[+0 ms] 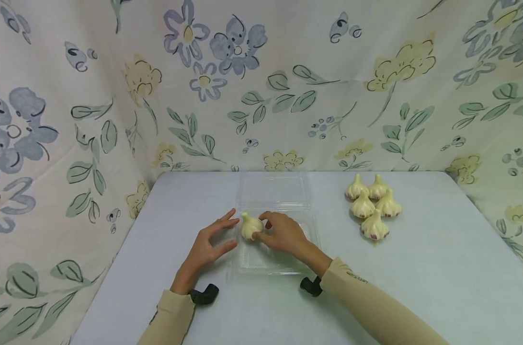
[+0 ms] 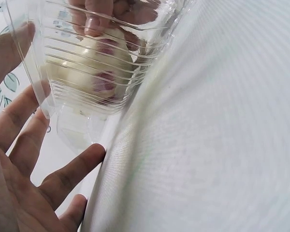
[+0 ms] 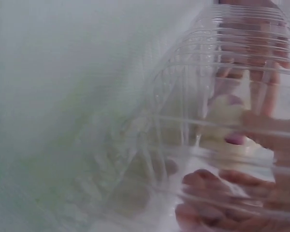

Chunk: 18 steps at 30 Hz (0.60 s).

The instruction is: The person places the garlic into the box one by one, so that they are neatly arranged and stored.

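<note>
A pale garlic bulb (image 1: 250, 227) with purple patches sits in the left back part of a clear plastic clamshell box (image 1: 261, 261). My right hand (image 1: 286, 233) reaches over the box and pinches the bulb between thumb and fingers from its right side. Beside the box's left wall, my left hand (image 1: 208, 243) has its fingers spread, their tips right at the rim. In the left wrist view the bulb (image 2: 87, 72) shows through the ribbed wall, partly covered by the right hand's fingers. The right wrist view is blurred by the plastic in front of the bulb (image 3: 222, 116).
The box's transparent lid (image 1: 273, 190) lies folded back behind it. Several more garlic bulbs (image 1: 363, 205) stand in a cluster at the back right of the white table (image 1: 425, 268). A floral curtain (image 1: 287, 86) hangs around the table's back and sides.
</note>
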### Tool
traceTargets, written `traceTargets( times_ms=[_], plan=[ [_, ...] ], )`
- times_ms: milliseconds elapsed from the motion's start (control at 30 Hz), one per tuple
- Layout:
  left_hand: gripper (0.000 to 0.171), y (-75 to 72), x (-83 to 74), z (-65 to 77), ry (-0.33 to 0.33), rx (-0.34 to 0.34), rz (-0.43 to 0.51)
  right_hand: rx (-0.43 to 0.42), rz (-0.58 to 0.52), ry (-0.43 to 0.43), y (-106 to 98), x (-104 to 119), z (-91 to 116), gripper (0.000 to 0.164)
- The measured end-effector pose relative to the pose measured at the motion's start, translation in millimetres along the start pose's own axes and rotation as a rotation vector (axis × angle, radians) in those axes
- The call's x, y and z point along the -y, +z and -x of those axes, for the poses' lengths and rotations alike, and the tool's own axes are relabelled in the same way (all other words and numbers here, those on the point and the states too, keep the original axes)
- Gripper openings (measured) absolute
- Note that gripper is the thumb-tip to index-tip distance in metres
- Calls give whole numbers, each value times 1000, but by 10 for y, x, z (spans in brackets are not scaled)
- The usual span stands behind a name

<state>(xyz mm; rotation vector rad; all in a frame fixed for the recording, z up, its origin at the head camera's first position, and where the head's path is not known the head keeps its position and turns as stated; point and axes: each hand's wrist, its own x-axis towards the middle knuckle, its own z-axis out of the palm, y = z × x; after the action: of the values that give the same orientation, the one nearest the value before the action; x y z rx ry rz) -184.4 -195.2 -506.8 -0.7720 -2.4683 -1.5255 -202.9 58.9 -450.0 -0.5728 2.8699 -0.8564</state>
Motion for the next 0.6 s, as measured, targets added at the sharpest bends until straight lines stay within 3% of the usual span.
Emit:
traceTargets(
  times_ms=[600],
  plan=[
    [52, 2, -11, -4, 4, -7, -1, -13, -30, -7, -89, -56, 51, 58]
  ],
)
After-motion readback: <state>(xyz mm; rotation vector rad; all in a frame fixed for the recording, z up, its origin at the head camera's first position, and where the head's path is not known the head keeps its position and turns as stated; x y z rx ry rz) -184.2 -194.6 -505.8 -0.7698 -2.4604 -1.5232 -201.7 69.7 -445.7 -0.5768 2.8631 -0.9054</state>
